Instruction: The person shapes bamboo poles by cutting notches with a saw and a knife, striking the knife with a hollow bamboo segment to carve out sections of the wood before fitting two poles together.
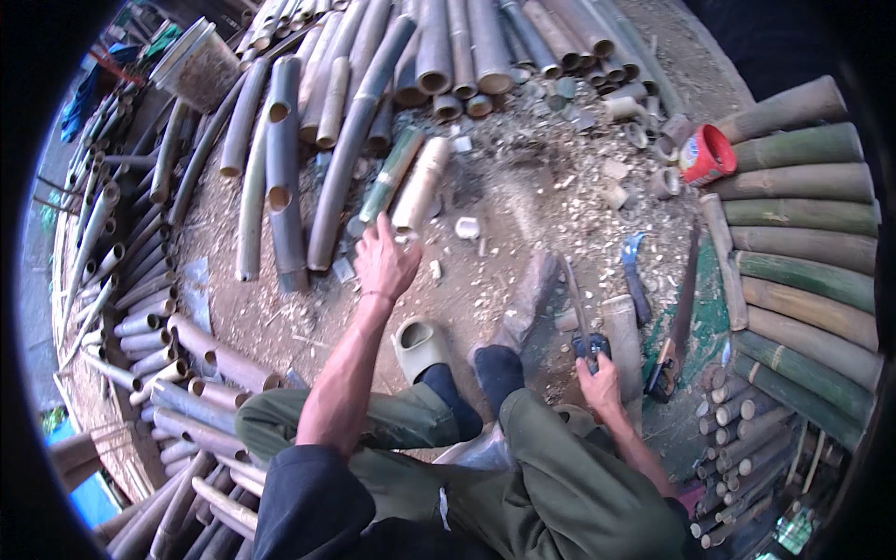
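Note:
My left hand (pixel 385 262) reaches forward with its fingers stretched apart, holding nothing. Just beyond its fingertips lie a short green bamboo piece (pixel 393 175) and a pale, peeled bamboo piece (pixel 422 186); whether the fingers touch the green one I cannot tell. My right hand (pixel 600 384) is closed around the black handle of a narrow-bladed hand tool (pixel 574 297), its blade pointing forward; saw or knife is not clear. To the right of it are a blue-headed hatchet-like tool (pixel 636 278) and a handsaw (pixel 682 303) with a black handle.
Long bamboo poles (pixel 364 121) lie ahead, with more stacked at left (pixel 149 327). Thick bamboo lengths (pixel 803 233) line the right side. A red can (pixel 707 155) and a white bucket (pixel 197 68) stand farther off. Wood chips (pixel 523 177) cover the ground; a clog (pixel 420 346) is by my foot.

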The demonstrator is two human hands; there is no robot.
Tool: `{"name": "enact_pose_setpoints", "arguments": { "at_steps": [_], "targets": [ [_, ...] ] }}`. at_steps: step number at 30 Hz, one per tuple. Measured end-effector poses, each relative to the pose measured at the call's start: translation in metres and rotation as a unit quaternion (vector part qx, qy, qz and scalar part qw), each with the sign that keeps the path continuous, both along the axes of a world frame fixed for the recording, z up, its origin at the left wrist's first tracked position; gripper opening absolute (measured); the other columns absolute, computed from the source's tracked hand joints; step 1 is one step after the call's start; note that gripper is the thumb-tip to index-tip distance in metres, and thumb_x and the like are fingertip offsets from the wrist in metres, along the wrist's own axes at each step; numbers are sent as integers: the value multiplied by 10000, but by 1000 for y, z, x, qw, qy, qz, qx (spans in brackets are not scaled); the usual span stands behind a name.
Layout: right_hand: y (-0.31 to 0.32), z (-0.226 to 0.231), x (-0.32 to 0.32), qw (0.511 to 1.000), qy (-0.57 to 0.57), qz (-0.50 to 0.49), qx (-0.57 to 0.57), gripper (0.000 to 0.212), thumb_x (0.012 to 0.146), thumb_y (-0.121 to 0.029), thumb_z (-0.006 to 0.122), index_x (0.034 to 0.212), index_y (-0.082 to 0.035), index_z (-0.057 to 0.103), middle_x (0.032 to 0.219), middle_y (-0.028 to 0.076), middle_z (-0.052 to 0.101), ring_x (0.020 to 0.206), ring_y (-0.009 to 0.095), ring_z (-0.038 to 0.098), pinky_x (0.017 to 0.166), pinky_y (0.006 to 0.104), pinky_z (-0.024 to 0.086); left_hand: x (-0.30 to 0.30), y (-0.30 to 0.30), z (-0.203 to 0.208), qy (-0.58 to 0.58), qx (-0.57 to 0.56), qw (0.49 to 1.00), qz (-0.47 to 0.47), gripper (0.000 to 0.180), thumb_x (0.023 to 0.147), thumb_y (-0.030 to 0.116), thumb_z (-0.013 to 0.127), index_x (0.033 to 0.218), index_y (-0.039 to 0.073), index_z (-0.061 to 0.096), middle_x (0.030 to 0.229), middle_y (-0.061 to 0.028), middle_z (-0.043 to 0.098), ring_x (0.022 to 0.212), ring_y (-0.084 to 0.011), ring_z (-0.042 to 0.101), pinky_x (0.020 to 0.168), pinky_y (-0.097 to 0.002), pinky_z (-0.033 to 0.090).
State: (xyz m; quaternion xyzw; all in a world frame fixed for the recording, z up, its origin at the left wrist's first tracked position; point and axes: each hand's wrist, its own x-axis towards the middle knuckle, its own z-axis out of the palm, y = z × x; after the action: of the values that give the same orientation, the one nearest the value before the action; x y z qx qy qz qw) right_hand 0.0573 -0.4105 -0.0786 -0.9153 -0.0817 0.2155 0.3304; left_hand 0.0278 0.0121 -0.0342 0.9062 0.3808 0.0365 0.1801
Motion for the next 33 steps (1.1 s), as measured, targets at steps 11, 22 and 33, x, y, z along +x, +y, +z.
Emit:
{"name": "enact_pose_setpoints", "arguments": {
  "at_steps": [11, 22, 33],
  "targets": [
    [-120, -2, 45, 947, -267, -80, -159, 565, 838, -124, 638, 1330, 65, 436, 1288, 295, 477, 1207, 471, 469, 1025, 506, 382, 6, -160, -83, 226, -267, 914, -206, 898, 785, 671, 647, 1221, -107, 539, 1251, -331, 555, 1224, -432, 533, 1009, -436, 465],
    [-114, -79, 152, 959, -142, -199, -141, 662, 827, -57, 669, 1414, 6, 368, 1314, 245, 462, 1231, 418, 462, 1038, 479, 382, 0, -191, -102, 95, -132, 978, -128, 740, 630, 264, 795, 1232, 5, 452, 1227, -203, 482, 1174, -393, 469, 963, -499, 467],
    [-16, -26, 64, 976, -209, 45, 32, 647, 805, -107, 667, 1393, 1, 421, 1349, 254, 421, 1284, 427, 399, 1085, 494, 346, 27, -147, -133, 49, -377, 885, 269, 1075, 739, 741, 639, 1257, -177, 425, 1192, -307, 549, 1041, -393, 598, 849, -456, 501]
  ]
}}
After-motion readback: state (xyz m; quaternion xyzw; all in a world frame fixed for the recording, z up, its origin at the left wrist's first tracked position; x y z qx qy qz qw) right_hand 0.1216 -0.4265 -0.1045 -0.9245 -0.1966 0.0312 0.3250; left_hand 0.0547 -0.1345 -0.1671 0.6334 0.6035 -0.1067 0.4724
